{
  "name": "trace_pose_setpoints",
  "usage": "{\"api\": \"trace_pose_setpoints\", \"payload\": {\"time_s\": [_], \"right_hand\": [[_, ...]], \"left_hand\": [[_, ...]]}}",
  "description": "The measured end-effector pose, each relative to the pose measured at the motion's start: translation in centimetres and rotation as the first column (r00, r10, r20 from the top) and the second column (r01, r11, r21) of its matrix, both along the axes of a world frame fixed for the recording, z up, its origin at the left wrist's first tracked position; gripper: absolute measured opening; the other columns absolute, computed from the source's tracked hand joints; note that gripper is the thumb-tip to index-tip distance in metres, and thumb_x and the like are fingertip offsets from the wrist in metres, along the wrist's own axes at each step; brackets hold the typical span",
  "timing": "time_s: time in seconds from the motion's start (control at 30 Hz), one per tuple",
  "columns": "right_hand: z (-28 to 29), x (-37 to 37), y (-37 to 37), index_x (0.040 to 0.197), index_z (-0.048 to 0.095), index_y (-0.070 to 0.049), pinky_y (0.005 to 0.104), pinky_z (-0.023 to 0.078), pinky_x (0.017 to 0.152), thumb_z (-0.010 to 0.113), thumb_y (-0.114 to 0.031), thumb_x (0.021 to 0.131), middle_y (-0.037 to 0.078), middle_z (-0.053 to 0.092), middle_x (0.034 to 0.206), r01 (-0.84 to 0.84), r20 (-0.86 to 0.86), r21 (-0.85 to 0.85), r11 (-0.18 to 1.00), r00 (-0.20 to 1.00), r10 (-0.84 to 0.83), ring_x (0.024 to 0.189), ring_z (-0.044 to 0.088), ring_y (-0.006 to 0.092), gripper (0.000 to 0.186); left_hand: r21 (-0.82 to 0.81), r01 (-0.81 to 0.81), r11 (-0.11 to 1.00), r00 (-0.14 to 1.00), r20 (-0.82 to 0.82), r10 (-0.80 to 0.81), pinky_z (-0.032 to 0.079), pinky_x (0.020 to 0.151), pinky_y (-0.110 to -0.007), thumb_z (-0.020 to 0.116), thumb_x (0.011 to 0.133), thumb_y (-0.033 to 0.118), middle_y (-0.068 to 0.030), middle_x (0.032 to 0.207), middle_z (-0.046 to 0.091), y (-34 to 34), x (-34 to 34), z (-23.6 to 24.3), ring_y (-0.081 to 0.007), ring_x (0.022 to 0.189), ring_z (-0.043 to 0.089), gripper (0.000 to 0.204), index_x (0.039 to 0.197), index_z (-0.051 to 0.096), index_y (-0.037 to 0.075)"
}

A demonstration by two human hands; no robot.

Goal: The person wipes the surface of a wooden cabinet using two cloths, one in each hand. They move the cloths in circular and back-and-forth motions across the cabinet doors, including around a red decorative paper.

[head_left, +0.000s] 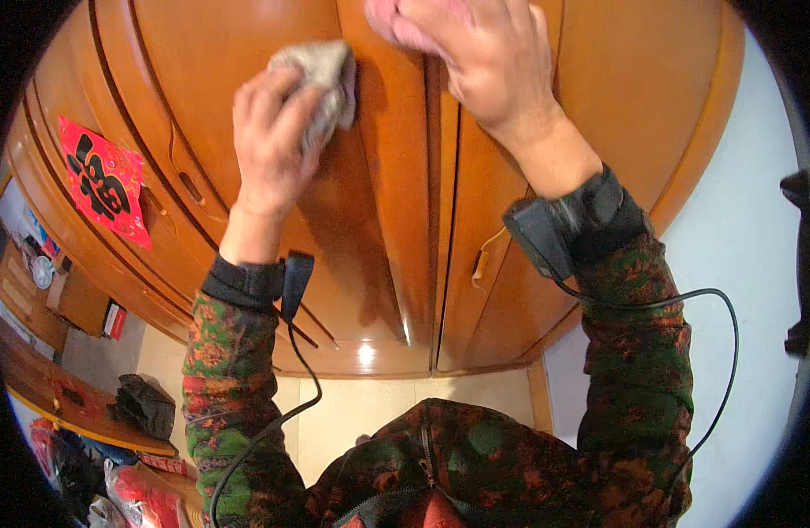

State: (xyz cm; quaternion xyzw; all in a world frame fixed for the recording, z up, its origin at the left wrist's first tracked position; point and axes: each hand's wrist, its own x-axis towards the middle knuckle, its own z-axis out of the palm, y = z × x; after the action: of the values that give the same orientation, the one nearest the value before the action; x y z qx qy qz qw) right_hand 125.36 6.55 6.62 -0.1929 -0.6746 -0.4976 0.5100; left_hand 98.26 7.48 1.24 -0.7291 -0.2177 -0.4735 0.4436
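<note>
Both arms reach up to the front of an orange-brown wooden wardrobe [246, 158]. A grey-beige cloth [321, 66] is bunched in my left hand [273, 141], whose fingers curl over it against a door panel. Higher and to the right, my right hand [493, 70] grips a pink cloth [405, 22], cut off in part by the top of the picture. Right of the middle, a small door handle [481, 267] sits below my right hand. Another recessed handle [192, 187] is on the door left of my left hand.
A red paper decoration [106, 180] is stuck on the left door. Black cables [729, 352] run from the wrist straps along my sleeves. A white wall [731, 264] stands at right. At lower left are a wooden tabletop [79, 405], a black bag [143, 405] and plastic bags [141, 493].
</note>
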Motion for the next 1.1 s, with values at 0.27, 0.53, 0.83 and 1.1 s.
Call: {"api": "trace_pose_setpoints", "payload": {"time_s": [0.27, 0.53, 0.83, 1.1], "right_hand": [[-9.7, -2.7, 0.0, 0.113, 0.071, -0.024, 0.0431, 0.039, 0.088, 0.061, -0.022, 0.073, 0.003, 0.057, 0.131, -0.079, 0.067, -0.178, 0.981, 0.993, 0.092, 0.122, 0.051, 0.0265, 0.040], [-27.6, -0.8, -0.6, 0.112, 0.069, -0.016, 0.0442, 0.039, 0.086, 0.057, -0.027, 0.071, 0.001, 0.055, 0.132, -0.045, 0.326, -0.434, 0.900, 0.923, 0.203, 0.123, 0.046, 0.0210, 0.044], [-38.4, -0.2, -0.5, 0.104, 0.065, -0.002, 0.0452, 0.042, 0.094, 0.058, -0.034, 0.069, 0.010, 0.061, 0.117, 0.111, 0.680, -0.540, 0.834, 0.641, 0.355, 0.116, 0.050, 0.0239, 0.047], [-21.8, 1.2, -1.9, 0.107, 0.071, -0.016, 0.0395, 0.043, 0.088, 0.066, -0.024, 0.077, 0.001, 0.063, 0.113, 0.056, 0.379, -0.499, 0.865, 0.912, 0.160, 0.107, 0.057, 0.0227, 0.031]], "left_hand": [[-0.096, 0.056, 0.994, 0.996, -0.068, -0.063, 0.044, 0.087, -0.053, 0.070, 0.068, 0.014, -0.0053, 0.112, 0.065, -1.1, 1.5, -11.1, -0.0302, 0.107, 0.058, 0.027, 0.095, 0.072, 0.015], [-0.274, 0.031, 0.961, 0.982, -0.169, -0.080, 0.049, 0.083, -0.042, 0.065, 0.070, 0.019, 0.0024, 0.116, 0.060, -1.6, 0.8, -27.1, -0.0240, 0.114, 0.054, 0.024, 0.093, 0.070, 0.018], [-0.522, -0.212, 0.826, 0.893, -0.447, -0.053, 0.043, 0.099, -0.041, 0.059, 0.078, 0.022, -0.0021, 0.125, 0.055, -5.1, -1.1, -35.3, -0.0222, 0.122, 0.049, 0.024, 0.099, 0.067, 0.013], [-0.309, -0.096, 0.946, 0.942, -0.336, -0.014, 0.046, 0.101, -0.048, 0.064, 0.073, 0.017, -0.0070, 0.129, 0.058, -3.5, -3.9, -23.1, -0.0291, 0.124, 0.053, 0.022, 0.094, 0.069, 0.014]]}}
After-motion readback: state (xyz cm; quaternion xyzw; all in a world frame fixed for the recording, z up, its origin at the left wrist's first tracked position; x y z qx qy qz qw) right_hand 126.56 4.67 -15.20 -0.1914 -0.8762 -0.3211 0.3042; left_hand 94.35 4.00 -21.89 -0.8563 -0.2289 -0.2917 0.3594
